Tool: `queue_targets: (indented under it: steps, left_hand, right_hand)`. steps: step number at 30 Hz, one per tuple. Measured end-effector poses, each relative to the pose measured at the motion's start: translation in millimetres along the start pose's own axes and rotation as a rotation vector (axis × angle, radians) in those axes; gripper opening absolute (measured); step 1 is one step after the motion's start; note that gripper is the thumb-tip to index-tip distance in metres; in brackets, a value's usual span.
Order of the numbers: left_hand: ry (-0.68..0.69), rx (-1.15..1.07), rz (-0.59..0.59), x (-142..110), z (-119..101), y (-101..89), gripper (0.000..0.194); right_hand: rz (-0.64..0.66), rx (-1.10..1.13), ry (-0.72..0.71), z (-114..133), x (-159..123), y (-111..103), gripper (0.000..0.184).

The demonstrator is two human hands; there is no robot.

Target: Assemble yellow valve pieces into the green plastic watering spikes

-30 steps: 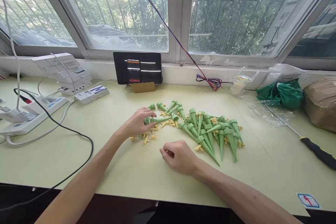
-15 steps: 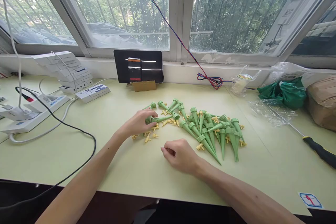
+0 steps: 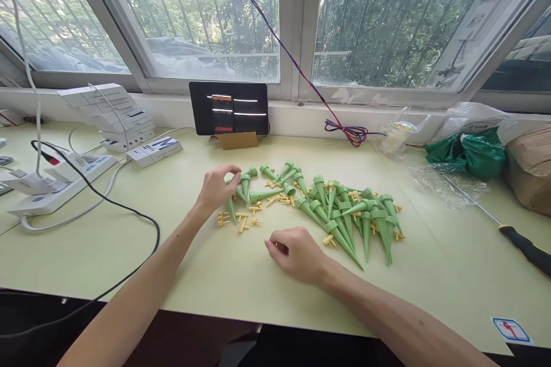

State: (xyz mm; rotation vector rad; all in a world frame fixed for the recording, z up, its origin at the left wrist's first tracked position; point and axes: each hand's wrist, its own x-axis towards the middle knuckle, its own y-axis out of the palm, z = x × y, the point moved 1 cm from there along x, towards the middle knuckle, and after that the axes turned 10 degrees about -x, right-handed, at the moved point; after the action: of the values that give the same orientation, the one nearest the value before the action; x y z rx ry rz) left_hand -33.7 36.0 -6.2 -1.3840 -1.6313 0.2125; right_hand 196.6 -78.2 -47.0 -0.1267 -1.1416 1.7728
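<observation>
My left hand (image 3: 218, 188) is closed at the cap end of a green plant watering spike (image 3: 231, 210), whose pointed end sticks out below the fingers. Its cap is mostly hidden by the hand. Beside the fingertips, another green spike (image 3: 245, 183) points toward me, and one more (image 3: 260, 196) lies sideways. Small yellow T-shaped valves (image 3: 243, 225) are scattered just below. My right hand (image 3: 296, 253) rests on the table with curled fingers; their inside is hidden. Right of it spreads a heap of green spikes (image 3: 344, 218) mixed with yellow valves.
A tablet (image 3: 253, 109) leans on a cardboard stand at the back. White boxes (image 3: 124, 120) and a power strip (image 3: 64, 186) with cables are on the left. Right are a screwdriver (image 3: 523, 246), a green bag (image 3: 467, 155) and a brown package (image 3: 531, 166).
My left hand has moved slightly left and away from me, off the sideways spike, uncovering spikes and yellow valves. The right hand stays in place.
</observation>
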Motion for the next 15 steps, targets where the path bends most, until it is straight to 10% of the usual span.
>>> queue_targets:
  steps: [15]
  left_hand:
    - [0.172, -0.042, 0.136, -19.3, -34.5, 21.5, 0.019]
  right_hand:
    - [0.009, -0.043, 0.008, -1.5, -0.7, 3.3, 0.035]
